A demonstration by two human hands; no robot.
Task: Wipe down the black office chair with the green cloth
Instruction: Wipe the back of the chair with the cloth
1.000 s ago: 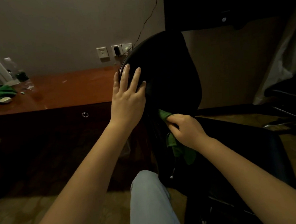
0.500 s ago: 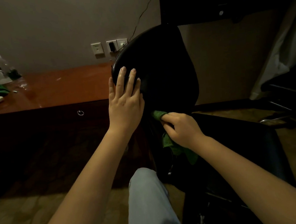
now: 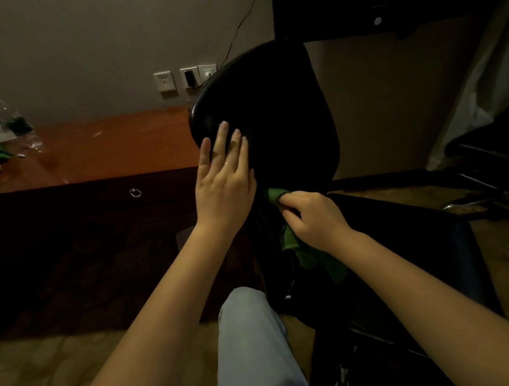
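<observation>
My left hand (image 3: 225,185), flat, has slid lower on the black office chair (image 3: 271,107); beside it my right hand (image 3: 315,218) grips the green cloth (image 3: 310,258), wiping low on its back.

head-worn camera, facing forward and down, close to chair (image 3: 286,100)

There's the black office chair (image 3: 277,106) mid-frame, its glossy rounded backrest rising at upper centre and its dark seat at lower right. The green cloth (image 3: 309,257) sits bunched against the backrest's lower edge, one corner poking up, the rest hanging crumpled below.
</observation>
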